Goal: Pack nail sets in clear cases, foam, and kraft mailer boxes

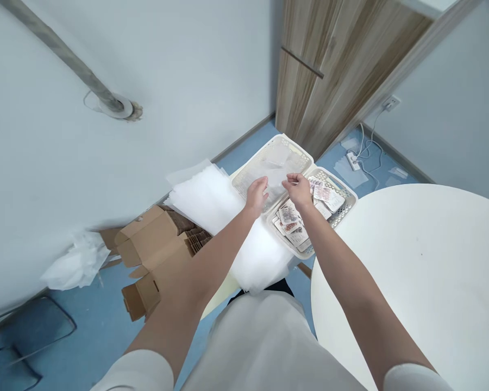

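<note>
My left hand [257, 195] is over the near edge of a white basket [250, 165], its fingers apart and nothing seen in them. Inside that basket lie clear, thin plastic bags [275, 171]. My right hand [297, 189] is above the join between the two baskets, thumb and fingers pinched together; whatever they hold is too small to make out. Under my right wrist, a second white basket [348, 203] contains several printed cards or packets [297, 236]. A pile of translucent white sheets [212, 198] lies beside and below the baskets.
Flattened brown cardboard boxes [155, 244] are on the left, with crumpled white plastic [79, 260] beyond. A round white table [415, 271] stands at right. Behind are a wooden cabinet [330, 49] and a power strip [352, 161]. A dark chair [36, 326] is at lower left.
</note>
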The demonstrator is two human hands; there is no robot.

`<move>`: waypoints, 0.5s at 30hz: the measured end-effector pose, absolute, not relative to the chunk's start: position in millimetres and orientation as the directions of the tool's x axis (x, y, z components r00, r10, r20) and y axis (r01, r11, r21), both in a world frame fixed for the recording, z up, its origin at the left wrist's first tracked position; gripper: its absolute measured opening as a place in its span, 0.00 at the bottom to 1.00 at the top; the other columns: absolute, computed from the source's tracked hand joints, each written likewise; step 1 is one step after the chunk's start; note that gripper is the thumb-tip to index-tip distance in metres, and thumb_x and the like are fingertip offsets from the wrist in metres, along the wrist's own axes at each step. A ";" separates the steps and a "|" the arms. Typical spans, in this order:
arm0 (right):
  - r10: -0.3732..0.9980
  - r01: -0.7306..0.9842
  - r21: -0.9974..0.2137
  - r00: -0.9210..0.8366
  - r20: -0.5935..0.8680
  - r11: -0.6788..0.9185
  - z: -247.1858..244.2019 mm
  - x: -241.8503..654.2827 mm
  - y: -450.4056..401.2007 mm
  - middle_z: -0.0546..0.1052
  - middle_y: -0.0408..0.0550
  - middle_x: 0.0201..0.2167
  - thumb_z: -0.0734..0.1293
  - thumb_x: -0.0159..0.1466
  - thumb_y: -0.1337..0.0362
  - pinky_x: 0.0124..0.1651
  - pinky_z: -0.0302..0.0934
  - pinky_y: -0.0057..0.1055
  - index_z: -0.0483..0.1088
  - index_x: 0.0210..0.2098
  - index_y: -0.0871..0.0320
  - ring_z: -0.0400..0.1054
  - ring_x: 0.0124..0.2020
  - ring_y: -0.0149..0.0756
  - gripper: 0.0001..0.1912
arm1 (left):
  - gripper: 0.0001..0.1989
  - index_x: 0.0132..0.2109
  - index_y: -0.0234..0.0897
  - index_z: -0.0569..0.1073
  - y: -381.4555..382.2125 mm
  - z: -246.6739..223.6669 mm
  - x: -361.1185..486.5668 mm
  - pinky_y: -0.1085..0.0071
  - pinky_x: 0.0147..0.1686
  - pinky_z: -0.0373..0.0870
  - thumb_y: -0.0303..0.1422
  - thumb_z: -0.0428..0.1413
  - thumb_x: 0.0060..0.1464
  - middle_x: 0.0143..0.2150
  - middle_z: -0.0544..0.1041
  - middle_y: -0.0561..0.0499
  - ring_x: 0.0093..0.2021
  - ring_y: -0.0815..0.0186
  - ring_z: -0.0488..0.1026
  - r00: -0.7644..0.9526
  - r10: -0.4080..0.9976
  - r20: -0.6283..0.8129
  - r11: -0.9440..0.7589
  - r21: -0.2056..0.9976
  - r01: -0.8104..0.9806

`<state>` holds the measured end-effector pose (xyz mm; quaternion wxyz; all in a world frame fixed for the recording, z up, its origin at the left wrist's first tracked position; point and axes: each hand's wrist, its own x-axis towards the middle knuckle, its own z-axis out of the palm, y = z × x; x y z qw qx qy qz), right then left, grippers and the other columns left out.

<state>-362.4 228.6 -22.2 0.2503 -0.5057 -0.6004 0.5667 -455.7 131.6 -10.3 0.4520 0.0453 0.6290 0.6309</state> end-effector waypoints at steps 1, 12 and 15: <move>0.893 0.308 -0.937 -0.356 -0.274 -0.165 -17.1 -358.6 217.9 0.69 0.46 0.33 0.68 0.45 0.62 0.41 0.62 0.35 0.67 0.35 0.60 0.65 0.32 0.31 0.17 | 0.22 0.45 0.39 0.67 122.9 -7.4 -453.3 0.66 0.45 0.64 0.46 0.55 0.45 0.50 0.67 0.46 0.52 0.61 0.63 -0.614 0.601 -0.512 0.176 0.834 -0.523; 0.835 -0.030 -0.945 -0.478 -0.272 -0.325 37.3 -283.9 79.2 0.69 0.43 0.36 0.72 0.42 0.63 0.40 0.63 0.33 0.65 0.39 0.54 0.67 0.33 0.30 0.24 | 0.26 0.43 0.35 0.68 -5.9 31.8 -414.4 0.66 0.39 0.67 0.31 0.64 0.34 0.38 0.72 0.49 0.36 0.69 0.71 -0.597 0.698 -0.394 0.080 0.873 -0.482; 0.828 -0.037 -0.939 -0.485 -0.281 -0.341 48.5 -259.9 44.8 0.70 0.43 0.35 0.72 0.43 0.62 0.41 0.62 0.34 0.65 0.38 0.54 0.67 0.32 0.29 0.23 | 0.25 0.43 0.35 0.67 -40.9 38.3 -398.1 0.67 0.38 0.67 0.31 0.65 0.33 0.36 0.73 0.50 0.35 0.70 0.71 -0.527 0.745 -0.408 0.079 0.840 -0.537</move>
